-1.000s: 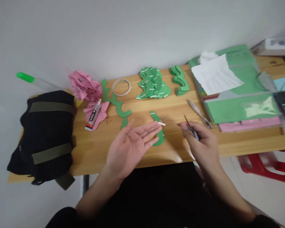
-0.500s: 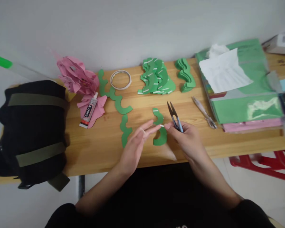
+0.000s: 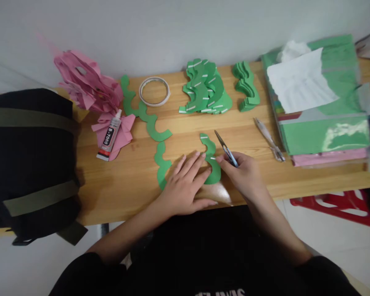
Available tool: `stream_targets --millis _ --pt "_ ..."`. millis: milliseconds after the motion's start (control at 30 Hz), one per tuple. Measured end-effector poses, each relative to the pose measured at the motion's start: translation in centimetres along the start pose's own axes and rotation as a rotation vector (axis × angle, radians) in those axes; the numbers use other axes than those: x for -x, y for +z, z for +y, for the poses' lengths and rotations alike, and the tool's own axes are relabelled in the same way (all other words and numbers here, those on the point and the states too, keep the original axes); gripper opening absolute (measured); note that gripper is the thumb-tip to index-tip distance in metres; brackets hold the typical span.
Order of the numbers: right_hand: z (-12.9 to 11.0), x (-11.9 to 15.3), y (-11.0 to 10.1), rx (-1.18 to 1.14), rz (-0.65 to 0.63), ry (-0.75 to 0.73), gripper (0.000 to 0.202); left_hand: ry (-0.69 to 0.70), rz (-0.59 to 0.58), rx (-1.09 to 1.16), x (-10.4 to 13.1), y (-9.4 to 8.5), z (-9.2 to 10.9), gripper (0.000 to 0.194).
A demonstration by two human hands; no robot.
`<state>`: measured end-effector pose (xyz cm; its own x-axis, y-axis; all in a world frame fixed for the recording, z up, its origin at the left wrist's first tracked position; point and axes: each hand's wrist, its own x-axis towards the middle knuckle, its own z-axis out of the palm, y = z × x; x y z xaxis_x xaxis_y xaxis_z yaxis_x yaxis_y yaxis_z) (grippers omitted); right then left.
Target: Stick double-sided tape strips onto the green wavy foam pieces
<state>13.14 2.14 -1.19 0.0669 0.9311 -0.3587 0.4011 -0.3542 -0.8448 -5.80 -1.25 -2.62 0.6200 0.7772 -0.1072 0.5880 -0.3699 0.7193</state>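
My left hand (image 3: 185,187) lies palm down with fingers spread, its fingertips on a wavy green cut-out (image 3: 215,173). A short white strip sits near the top end of that piece. Blue-handled thread snips (image 3: 226,149) are held in my right hand (image 3: 248,172), blades pointing away from me. My right thumb and forefinger are at a second small white strip (image 3: 213,158) over the middle of the cut-out; whether they still pinch it I cannot tell. Another green cut-out (image 3: 163,164) lies left of my left hand, partly beside its fingers.
Behind are a roll of tape (image 3: 156,104), a green pile with white strips (image 3: 200,92) and a plain green stack (image 3: 248,88). A glue tube (image 3: 108,137) rests on pink pieces (image 3: 89,82) beside a black bag (image 3: 27,152). Rightward lie a pen (image 3: 268,137) and green packs (image 3: 323,142).
My left hand has turned from edge-on with fingers near the strip to flat on the table and cut-out. The white strip is lower against the green piece. The snips' blades look closer together.
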Motion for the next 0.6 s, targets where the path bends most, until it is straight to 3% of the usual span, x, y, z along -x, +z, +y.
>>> stream_targets --millis 400,600 --pt "0.4 -1.0 0.4 0.261 -0.047 -0.039 0.022 -0.030 0.049 0.068 -0.1 0.8 -0.2 0.087" --pt "0.2 -1.0 0.8 0.349 -0.040 -0.052 0.022 -0.042 0.036 -0.008 -0.2 1.1 0.0 0.092"
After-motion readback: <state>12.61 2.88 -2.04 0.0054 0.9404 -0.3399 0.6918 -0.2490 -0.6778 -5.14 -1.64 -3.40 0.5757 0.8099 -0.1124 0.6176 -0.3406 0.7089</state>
